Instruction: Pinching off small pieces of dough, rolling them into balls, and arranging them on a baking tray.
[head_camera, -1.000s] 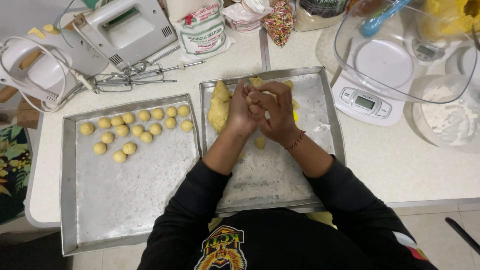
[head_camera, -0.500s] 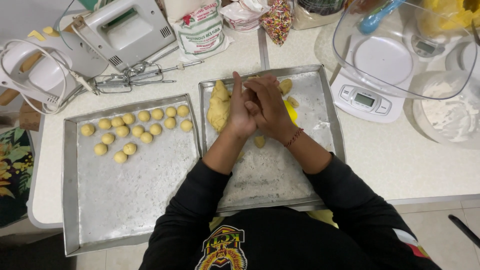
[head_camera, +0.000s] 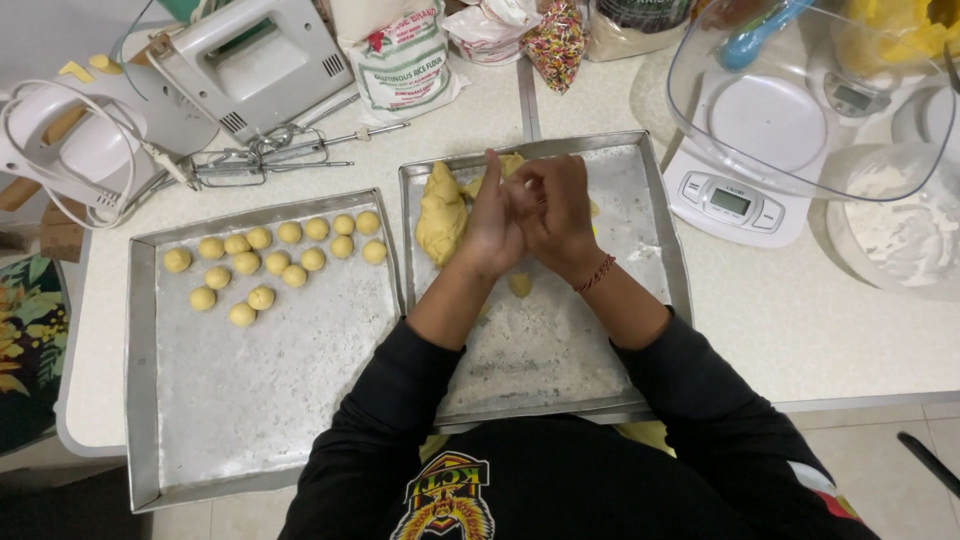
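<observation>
My left hand (head_camera: 493, 222) and my right hand (head_camera: 556, 212) are pressed palm to palm above the right metal tray (head_camera: 650, 250), fingers stretched out. Whatever is between the palms is hidden. A big lump of yellow dough (head_camera: 441, 212) lies on that tray just left of my left hand, and a small dough piece (head_camera: 520, 286) sits below my wrists. The left metal tray (head_camera: 200, 400) carries several small round dough balls (head_camera: 275, 262) in its upper part.
A white hand mixer (head_camera: 250, 60) with loose beaters (head_camera: 270, 160) lies behind the left tray. A flour bag (head_camera: 400, 60), a sprinkles bag (head_camera: 556, 45), a kitchen scale (head_camera: 735, 200) with a clear bowl (head_camera: 800, 110) and a bowl of flour (head_camera: 905, 230) stand around.
My hands were clasped with curled fingers; now the fingers are straightened, and the palms have slid against each other above the right tray.
</observation>
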